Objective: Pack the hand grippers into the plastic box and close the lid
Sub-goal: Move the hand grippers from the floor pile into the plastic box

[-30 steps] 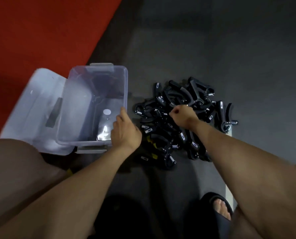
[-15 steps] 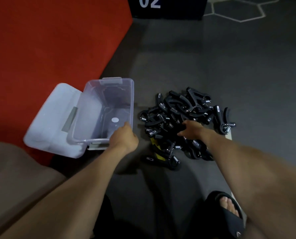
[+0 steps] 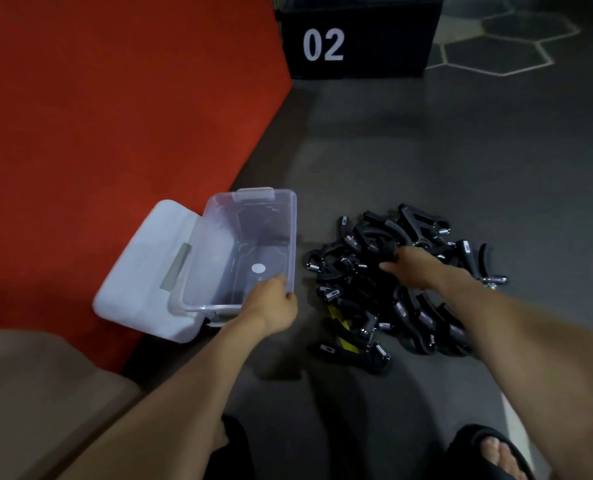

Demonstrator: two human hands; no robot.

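On the dark floor, the clear plastic box [image 3: 250,247] stands open, with its lid [image 3: 142,271] lying flat against its left side. The left hand [image 3: 271,306] grips the box's near right corner, fingers curled over the rim. The pile of black hand grippers [image 3: 385,282] lies just right of the box. The right hand [image 3: 412,268] rests on the pile; its fingers appear loosely extended, though motion blur obscures whether they pinch anything.

Clear plastic box [image 3: 290,216] with grey latches and white round sticker on its floor, pale translucent lid [image 3: 142,271] with grey strip, black hand grippers [image 3: 374,237] with silver springs and yellow accents, red mat [image 3: 97,116], dark grey floor [image 3: 426,150] with white hexagon outlines, black crate [image 3: 374,39] marked white "02"
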